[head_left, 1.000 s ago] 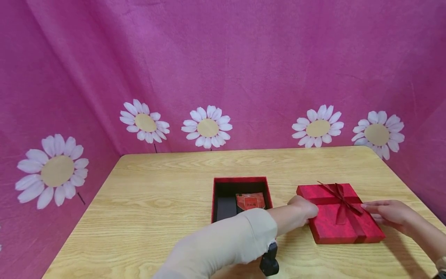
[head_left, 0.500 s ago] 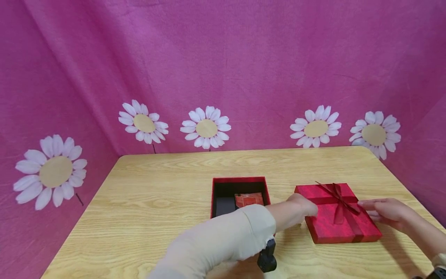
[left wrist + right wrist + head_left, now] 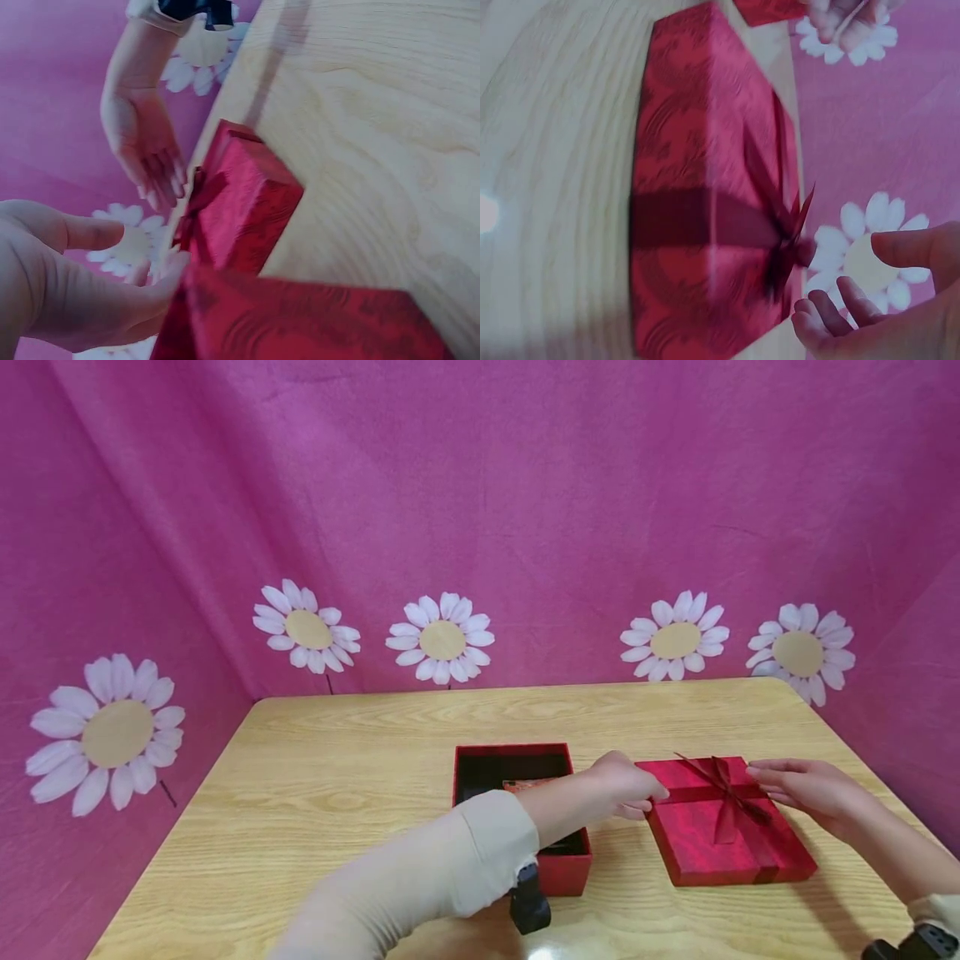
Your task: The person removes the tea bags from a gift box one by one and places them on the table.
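Observation:
A flat red gift-box lid [image 3: 735, 839] tied with a dark red ribbon bow [image 3: 726, 789] lies on the table at the right. At its left edge is my left hand [image 3: 626, 783], its fingers loosely extended and nothing held in the left wrist view. Beyond the lid's right edge, my right hand [image 3: 810, 785] is spread open, palm turned toward the bow; the right wrist view shows the fingers [image 3: 832, 322] apart from it. To the left stands the red box [image 3: 566, 872] with a black interior. An orange-red packet [image 3: 517, 785] inside is mostly hidden by my left forearm.
The light wooden table [image 3: 322, 793] ends at a pink curtain [image 3: 525, 510] printed with white daisies. My left sleeve [image 3: 435, 860] crosses over the near left part of the box. A narrow strip of table separates box and lid.
My left hand has drawn back leftward from the lid's top edge, its forearm shifting left over the box. My right hand has risen slightly off the lid's right side. The lid stays put.

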A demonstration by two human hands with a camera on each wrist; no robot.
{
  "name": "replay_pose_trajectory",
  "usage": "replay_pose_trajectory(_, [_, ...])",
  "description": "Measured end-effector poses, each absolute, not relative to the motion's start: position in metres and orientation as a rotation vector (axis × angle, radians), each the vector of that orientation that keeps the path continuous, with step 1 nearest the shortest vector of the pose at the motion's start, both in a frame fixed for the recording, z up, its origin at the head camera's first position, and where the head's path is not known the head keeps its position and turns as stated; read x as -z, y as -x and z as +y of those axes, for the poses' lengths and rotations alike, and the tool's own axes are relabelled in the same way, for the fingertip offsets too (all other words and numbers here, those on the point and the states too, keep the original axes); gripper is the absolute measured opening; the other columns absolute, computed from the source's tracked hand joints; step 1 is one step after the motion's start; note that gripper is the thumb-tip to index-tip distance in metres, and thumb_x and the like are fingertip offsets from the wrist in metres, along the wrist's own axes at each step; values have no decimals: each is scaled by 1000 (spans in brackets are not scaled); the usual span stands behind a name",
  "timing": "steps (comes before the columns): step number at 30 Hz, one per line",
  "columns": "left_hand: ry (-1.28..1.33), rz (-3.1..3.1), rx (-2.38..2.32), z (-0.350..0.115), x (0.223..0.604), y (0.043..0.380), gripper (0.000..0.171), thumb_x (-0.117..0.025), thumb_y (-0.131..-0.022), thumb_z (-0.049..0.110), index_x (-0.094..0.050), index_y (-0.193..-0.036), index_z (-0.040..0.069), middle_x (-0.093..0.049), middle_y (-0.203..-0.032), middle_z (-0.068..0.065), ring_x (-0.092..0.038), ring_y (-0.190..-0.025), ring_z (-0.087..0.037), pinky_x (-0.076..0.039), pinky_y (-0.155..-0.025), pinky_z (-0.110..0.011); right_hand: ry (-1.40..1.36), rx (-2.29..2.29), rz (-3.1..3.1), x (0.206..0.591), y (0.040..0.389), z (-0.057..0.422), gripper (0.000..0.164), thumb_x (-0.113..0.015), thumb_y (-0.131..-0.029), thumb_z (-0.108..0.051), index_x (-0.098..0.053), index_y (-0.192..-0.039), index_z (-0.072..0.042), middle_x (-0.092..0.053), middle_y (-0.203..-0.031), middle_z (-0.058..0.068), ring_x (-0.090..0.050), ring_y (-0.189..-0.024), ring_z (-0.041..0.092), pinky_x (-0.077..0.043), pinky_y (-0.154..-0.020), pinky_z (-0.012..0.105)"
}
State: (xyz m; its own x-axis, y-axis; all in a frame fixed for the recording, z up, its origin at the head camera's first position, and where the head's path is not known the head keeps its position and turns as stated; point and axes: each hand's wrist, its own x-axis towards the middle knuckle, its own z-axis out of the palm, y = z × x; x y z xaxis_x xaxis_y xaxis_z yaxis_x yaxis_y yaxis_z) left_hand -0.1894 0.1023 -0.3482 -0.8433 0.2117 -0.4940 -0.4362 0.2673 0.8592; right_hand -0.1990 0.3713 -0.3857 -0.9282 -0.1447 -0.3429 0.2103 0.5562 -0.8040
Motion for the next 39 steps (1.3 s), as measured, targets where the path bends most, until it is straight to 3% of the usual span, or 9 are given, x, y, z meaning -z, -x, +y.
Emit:
replay_pose_trajectory(3, [60, 2019, -1593, 87, 339, 190, 12, -69, -85, 3, -64, -92, -5, -67, -98, -13, -68, -101, -33, -56, -91, -43, -47, 1372, 2409, 381, 199, 359, 60, -48, -101, -24, -33, -134, 24, -60, -103, -20, -55, -84, -17, -54, -78, 12])
replay_pose_trajectory(7, [-110, 2027, -1538, 60, 330, 194, 15, -64, -90, 10, -69, -101, 0, -69, -106, -10, -68, -102, -28, -56, -93, -40, -29, 1474, 2317, 378, 201, 342, 60, -49, -100, -22, -32, -135, 24, -59, -95, -27, -57, -86, -14, -54, -79, 12])
replay_pose_trajectory(13, [-123, 2014, -1574, 14, 335, 202, 19, -61, -91, 6, -67, -109, 1, -67, -112, -10, -68, -99, -22, -57, -91, -33, 35, 1559, 2173, 378, 206, 319, 61, -44, -102, -16, -20, -138, 26, -63, -107, -15, -60, -91, -10, -55, -83, 16])
replay_pose_trajectory(20, [5, 1981, -1622, -27, 344, 205, 29, -56, -94, 6, -58, -120, -7, -58, -128, -22, -61, -116, -34, -50, -101, -41, -8, 1665, 1984, 376, 210, 297, 59, -49, -100, -18, -27, -141, 18, -66, -104, -10, -65, -94, 0, -56, -88, 23])
replay_pose_trajectory(31, [244, 1878, -1696, -54, 348, 198, 44, -51, -96, 9, -44, -135, -10, -49, -138, -30, -53, -127, -39, -47, -104, -45, -6, 1680, 1827, 375, 213, 259, 63, -45, -100, -15, -16, -146, 15, -65, -117, 0, -65, -103, 9, -54, -96, 32])
replay_pose_trajectory(36, [320, 1830, -1735, -58, 350, 196, 49, -47, -98, 9, -33, -138, -15, -39, -141, -37, -43, -132, -47, -39, -110, -51, 24, 1692, 1759, 374, 213, 239, 62, -49, -100, -18, -22, -147, 10, -62, -128, 8, -63, -110, 14, -50, -102, 35])
replay_pose_trajectory(39, [352, 1798, -1756, -58, 353, 195, 50, -45, -98, 9, -29, -137, -17, -34, -143, -38, -41, -132, -48, -35, -113, -53, 6, 1724, 1702, 372, 212, 228, 58, -50, -99, -20, -29, -146, 8, -64, -121, 7, -64, -108, 17, -52, -100, 35])
